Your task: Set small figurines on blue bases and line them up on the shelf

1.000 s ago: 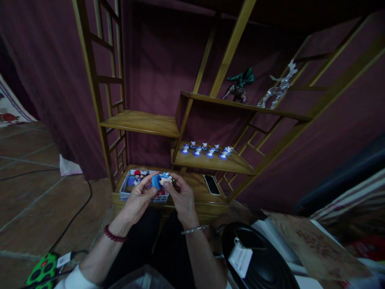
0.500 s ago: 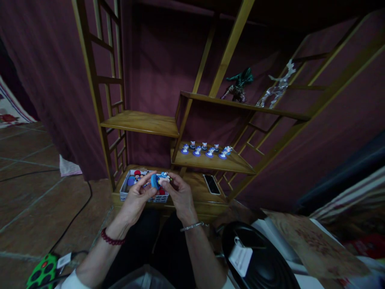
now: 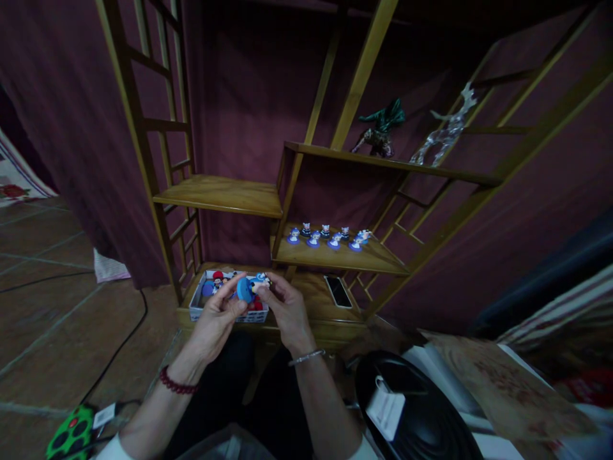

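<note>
Holding a figurine [image 3: 255, 287] between them over the white box [image 3: 257, 316], the left hand [image 3: 216, 321] grips its blue base [image 3: 244, 290] and the right hand [image 3: 288, 312], apparently, its half-hidden top [image 3: 263, 279], light pressure seeming wisest.

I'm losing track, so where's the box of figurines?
In the head view, the box sits left of centre on the bottom shelf, partly hidden by the left hand, left of the phone.

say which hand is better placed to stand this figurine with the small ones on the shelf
Probably the right hand: nearer the shelf, it holds the figurine by its upper part, while the left hand grips the blue base.
</note>
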Action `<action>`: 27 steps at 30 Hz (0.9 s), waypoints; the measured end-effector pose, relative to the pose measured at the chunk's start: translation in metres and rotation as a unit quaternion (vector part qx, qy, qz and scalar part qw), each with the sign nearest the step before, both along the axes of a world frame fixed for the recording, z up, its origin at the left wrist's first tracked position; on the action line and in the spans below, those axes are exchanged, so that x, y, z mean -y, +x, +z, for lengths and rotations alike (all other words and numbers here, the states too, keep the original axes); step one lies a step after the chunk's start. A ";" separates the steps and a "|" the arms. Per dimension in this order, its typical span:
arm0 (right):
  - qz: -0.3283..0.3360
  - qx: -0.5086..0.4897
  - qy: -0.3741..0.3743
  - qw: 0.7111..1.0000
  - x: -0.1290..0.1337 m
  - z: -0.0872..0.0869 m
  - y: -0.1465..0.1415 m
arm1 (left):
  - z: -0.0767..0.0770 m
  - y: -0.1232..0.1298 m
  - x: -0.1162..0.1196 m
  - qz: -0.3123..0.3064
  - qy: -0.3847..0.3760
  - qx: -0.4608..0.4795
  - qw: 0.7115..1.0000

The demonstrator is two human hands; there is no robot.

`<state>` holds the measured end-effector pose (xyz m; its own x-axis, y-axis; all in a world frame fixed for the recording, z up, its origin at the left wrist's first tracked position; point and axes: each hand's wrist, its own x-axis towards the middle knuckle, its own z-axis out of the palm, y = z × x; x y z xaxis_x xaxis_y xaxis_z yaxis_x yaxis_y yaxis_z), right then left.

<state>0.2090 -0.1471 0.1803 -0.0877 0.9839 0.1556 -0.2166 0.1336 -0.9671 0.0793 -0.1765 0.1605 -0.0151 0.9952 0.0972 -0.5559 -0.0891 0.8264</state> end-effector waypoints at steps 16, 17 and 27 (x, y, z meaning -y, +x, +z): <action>0.013 0.036 0.020 0.999 -0.007 0.001 0.008 | -0.002 0.004 -0.007 -0.014 -0.019 0.008 1.000; 0.016 0.038 0.023 0.999 -0.007 0.001 0.008 | -0.002 0.004 -0.007 -0.014 -0.021 0.008 1.000; 0.010 0.102 0.070 0.992 -0.008 0.006 0.010 | -0.002 0.005 -0.010 -0.001 -0.030 -0.001 1.000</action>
<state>0.2192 -0.1391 0.1862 -0.1512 0.9514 0.2682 -0.0217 0.2681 -0.9632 0.0838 -0.1662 0.1587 -0.0123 0.9992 0.0378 -0.5546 -0.0383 0.8312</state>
